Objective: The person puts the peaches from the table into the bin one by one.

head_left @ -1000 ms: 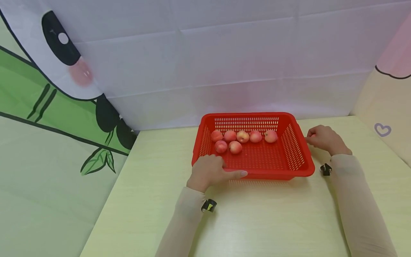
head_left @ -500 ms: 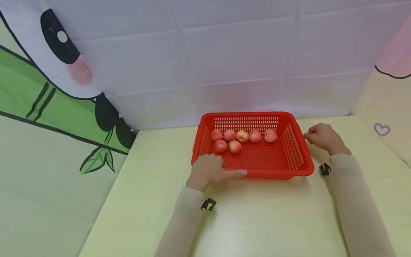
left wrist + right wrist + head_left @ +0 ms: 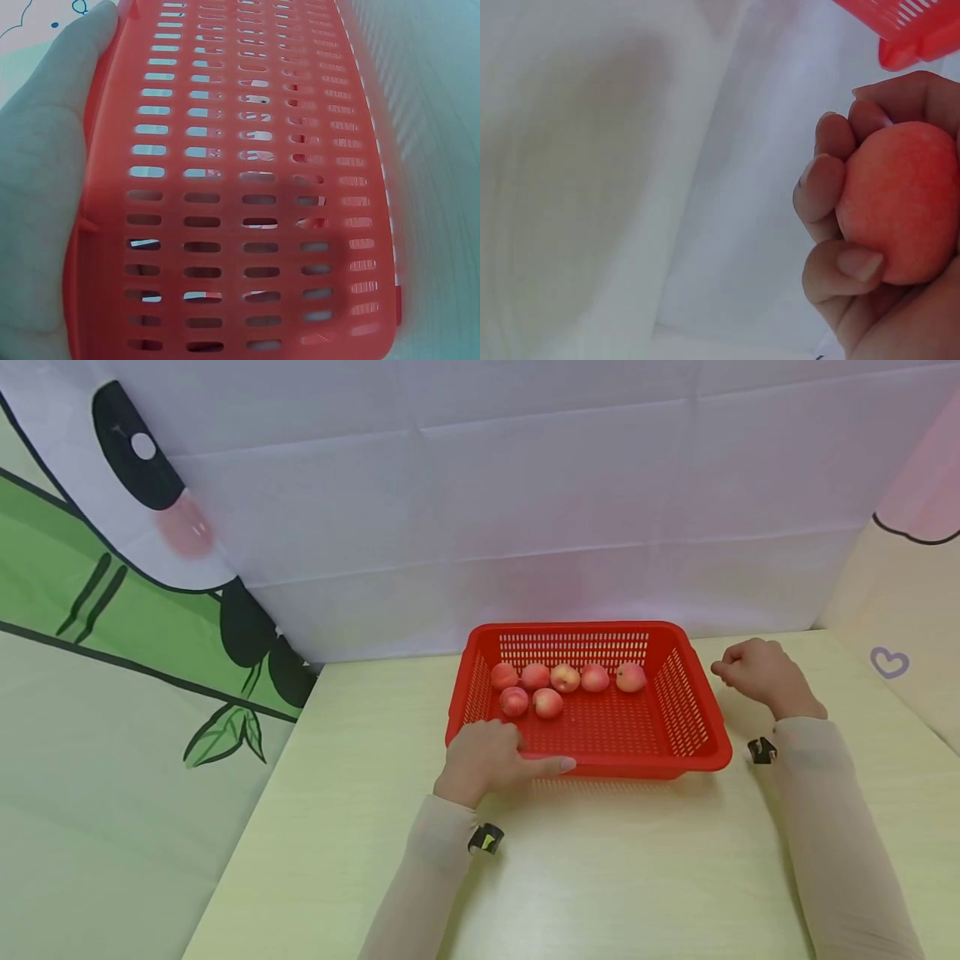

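Note:
A red slotted plastic basket (image 3: 622, 767) stands on the table, with several red-yellow peaches (image 3: 548, 702) grouped toward its back left. My left hand (image 3: 482, 762) grips the front rim near the left corner, its thumb stretched along the edge. In the left wrist view that hand (image 3: 41, 180) lies along the top of the slotted basket wall (image 3: 232, 187). Just off the basket's right side is my right hand (image 3: 765, 677). Its fingers curl round a peach (image 3: 901, 202) in the right wrist view; from the head camera this peach is hidden by the hand.
The pale wood-grain table (image 3: 360, 777) extends around the basket. Behind it hangs a white cloth backdrop (image 3: 540, 527), close to the basket's back rim. A printed panel (image 3: 892, 610) borders the table on the right.
My right hand has lifted slightly and drawn a little away from the basket's right rim. The left hand keeps its grip, and the basket and the peaches inside stay put.

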`<move>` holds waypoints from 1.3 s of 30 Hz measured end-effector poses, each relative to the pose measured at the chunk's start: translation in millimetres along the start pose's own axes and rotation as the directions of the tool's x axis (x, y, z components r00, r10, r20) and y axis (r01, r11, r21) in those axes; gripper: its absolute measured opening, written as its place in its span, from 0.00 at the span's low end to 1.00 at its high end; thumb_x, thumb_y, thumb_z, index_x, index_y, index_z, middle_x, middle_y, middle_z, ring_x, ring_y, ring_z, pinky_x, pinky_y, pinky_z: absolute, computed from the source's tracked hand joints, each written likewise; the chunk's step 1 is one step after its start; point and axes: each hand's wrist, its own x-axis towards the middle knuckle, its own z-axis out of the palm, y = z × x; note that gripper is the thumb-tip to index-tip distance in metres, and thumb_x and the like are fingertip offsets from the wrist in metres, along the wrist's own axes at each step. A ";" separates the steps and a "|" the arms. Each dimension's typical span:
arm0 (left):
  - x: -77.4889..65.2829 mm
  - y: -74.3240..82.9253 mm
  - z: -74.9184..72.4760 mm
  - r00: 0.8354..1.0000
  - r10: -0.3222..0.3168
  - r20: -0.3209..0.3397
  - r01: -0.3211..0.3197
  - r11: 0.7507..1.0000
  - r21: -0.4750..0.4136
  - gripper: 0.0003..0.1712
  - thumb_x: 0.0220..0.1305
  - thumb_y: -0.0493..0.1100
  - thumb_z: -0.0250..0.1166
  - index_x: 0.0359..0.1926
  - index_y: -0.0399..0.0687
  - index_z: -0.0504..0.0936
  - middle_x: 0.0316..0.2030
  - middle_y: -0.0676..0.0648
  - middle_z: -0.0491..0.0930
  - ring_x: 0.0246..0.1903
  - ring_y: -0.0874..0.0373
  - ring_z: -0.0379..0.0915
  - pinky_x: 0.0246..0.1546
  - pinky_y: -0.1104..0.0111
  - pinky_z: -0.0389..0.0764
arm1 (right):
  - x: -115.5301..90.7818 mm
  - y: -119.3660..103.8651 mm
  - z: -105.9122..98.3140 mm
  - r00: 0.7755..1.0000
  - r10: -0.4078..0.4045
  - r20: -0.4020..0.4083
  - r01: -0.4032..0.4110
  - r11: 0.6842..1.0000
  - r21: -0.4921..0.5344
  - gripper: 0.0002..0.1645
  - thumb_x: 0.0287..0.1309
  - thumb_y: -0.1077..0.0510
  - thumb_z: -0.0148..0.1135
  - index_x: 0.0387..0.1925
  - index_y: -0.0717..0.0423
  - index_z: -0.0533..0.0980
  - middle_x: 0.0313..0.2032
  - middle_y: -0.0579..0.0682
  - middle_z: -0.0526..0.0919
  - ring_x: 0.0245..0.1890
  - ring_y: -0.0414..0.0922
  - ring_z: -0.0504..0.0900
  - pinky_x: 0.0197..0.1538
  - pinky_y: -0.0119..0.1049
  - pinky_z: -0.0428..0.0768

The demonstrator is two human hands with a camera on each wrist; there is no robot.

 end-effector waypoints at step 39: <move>-0.2 0.6 -0.8 1.000 -0.012 0.000 0.012 1.000 -0.010 0.47 0.51 0.92 0.57 0.16 0.54 0.67 0.15 0.55 0.60 0.17 0.61 0.56 0.21 0.65 0.58 | -106.5 -137.6 -54.4 0.628 -0.488 -0.606 0.395 0.871 -0.292 0.14 0.56 0.60 0.61 0.16 0.49 0.77 0.17 0.39 0.71 0.20 0.25 0.57 0.22 0.30 0.61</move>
